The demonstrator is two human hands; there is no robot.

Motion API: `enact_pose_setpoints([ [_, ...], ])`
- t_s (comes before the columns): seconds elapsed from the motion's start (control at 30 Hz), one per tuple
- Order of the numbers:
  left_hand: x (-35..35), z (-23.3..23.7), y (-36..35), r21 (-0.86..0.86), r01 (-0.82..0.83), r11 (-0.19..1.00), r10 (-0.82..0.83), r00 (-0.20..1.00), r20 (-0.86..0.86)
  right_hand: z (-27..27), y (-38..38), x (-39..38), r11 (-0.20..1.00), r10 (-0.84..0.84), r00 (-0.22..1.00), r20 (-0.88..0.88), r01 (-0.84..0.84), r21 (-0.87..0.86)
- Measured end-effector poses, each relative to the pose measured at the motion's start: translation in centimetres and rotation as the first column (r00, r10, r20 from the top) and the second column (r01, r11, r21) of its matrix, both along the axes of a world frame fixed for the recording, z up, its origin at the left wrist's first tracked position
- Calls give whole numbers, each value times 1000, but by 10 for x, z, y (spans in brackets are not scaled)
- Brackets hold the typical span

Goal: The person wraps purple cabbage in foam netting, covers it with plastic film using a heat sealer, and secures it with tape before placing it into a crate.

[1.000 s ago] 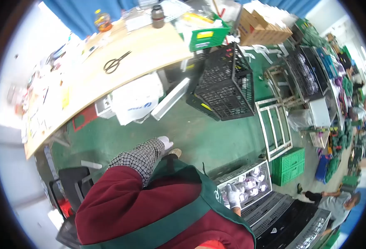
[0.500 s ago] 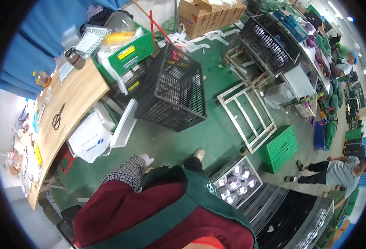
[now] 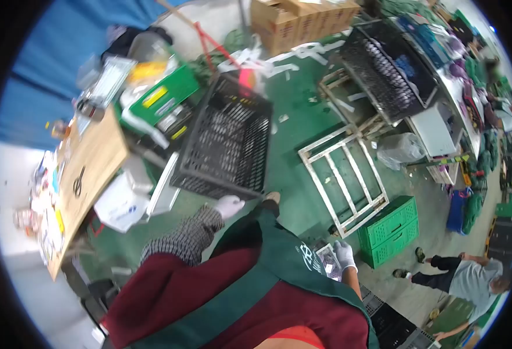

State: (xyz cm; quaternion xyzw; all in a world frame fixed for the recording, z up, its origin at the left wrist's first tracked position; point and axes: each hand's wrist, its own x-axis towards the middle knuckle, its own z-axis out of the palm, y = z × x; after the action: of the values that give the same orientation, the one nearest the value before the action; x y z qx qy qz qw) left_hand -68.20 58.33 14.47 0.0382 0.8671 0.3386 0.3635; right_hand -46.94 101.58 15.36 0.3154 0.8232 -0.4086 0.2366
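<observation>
My left hand (image 3: 230,206), in a white glove, is at the near lower edge of a tilted black plastic crate (image 3: 221,145). Its fingers are curled together, and I cannot tell what they hold. My right hand (image 3: 344,255), also gloved in white, has bent fingers and hangs by my right hip. Beside it, a tray of clear-wrapped packs (image 3: 329,260) shows partly behind my apron (image 3: 279,250). Through the black crate's slotted walls and open top, no contents show.
A wooden table (image 3: 96,154) with scissors (image 3: 79,181) stands left. A white metal frame (image 3: 346,180) lies on the green floor near stacked green crates (image 3: 389,232). Cardboard boxes (image 3: 273,26) stand at the back. A person (image 3: 471,285) is at right.
My left hand has risen forward to the black crate's edge. My right hand has come into view beside the tray of packs. The view has shifted, and the tray is now mostly covered.
</observation>
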Motion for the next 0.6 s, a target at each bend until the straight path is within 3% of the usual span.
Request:
enact_pose_setpoints([
  [0.03,-11,1,10,-3,83,997,-83,995,-50,1,2,-17,998,-68,998,11,68,-6],
  [0.07,-23,1,22,-39,179,983,-180,983,-19,3,3,-24,990,-140,989,39,140,-3],
  [0.1,-35,14,39,-52,179,982,-174,980,92,11,5,-23,976,-216,973,76,216,9],
  [0.17,-55,-5,67,24,179,984,-180,977,111,14,16,-33,996,-92,969,229,88,26],
  [0.2,-66,-11,82,30,191,981,-193,975,113,-3,25,-27,994,-109,962,249,109,13],
  [0.27,-101,-2,119,15,232,973,-232,965,123,57,22,-58,996,-93,954,286,87,35],
  [0.33,-136,-4,154,37,220,975,-222,972,75,71,35,-75,995,-93,928,360,96,9],
  [0.37,-152,-4,168,59,197,979,-198,980,16,73,47,-83,995,-90,914,395,101,-6],
  [0.4,-171,-3,179,79,239,968,-237,971,-34,50,67,-79,1000,-5,915,403,0,13],
  [0.43,-185,-5,188,108,150,983,-149,989,-15,34,82,-76,999,0,907,422,-18,39],
  [0.5,-214,-29,196,79,60,995,-61,998,12,4,116,-98,994,3,910,414,-48,100],
  [0.57,-236,-31,203,-40,34,999,-30,997,74,14,137,-136,989,-8,984,179,-18,143],
  [0.6,-245,-6,212,-112,84,990,-74,992,98,18,149,-158,987,-22,982,190,-9,158],
])
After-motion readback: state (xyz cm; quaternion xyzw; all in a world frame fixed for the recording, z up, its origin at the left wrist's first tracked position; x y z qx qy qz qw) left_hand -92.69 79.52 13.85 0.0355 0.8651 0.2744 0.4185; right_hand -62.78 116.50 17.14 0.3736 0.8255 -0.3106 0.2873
